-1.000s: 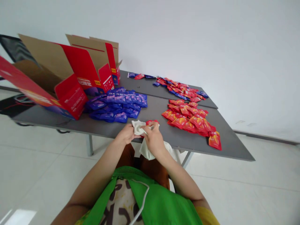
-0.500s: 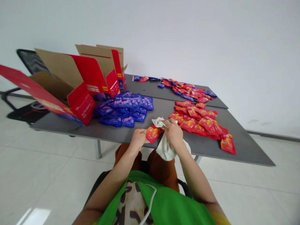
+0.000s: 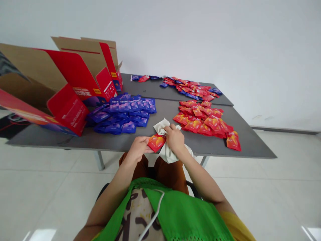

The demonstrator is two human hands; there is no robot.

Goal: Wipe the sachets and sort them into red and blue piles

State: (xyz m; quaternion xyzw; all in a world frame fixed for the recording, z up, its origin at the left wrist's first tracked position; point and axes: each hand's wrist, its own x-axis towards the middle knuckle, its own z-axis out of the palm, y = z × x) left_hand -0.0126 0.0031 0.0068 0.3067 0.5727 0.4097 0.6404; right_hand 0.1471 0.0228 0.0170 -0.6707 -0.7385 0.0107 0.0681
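Observation:
Near the table's front edge, a red sachet with an orange print is pinched at its left side by my left hand. My right hand grips a white cloth, part of which lies against the sachet's upper right while the rest hangs over the table edge. To the right is a heap of red sachets, with one sachet at its near right end. Left of my hands lies a pile of blue sachets, several of them in overlapping rows.
Open red cardboard boxes stand along the left of the grey table. A mixed heap of red and blue sachets lies on the far table section, with a few more sachets to its left. A white wall rises behind.
The whole view has shifted, so the table and boxes appear further left. Between my hands, the cloth's upper end has spread out beside the red sachet; both hands keep their hold.

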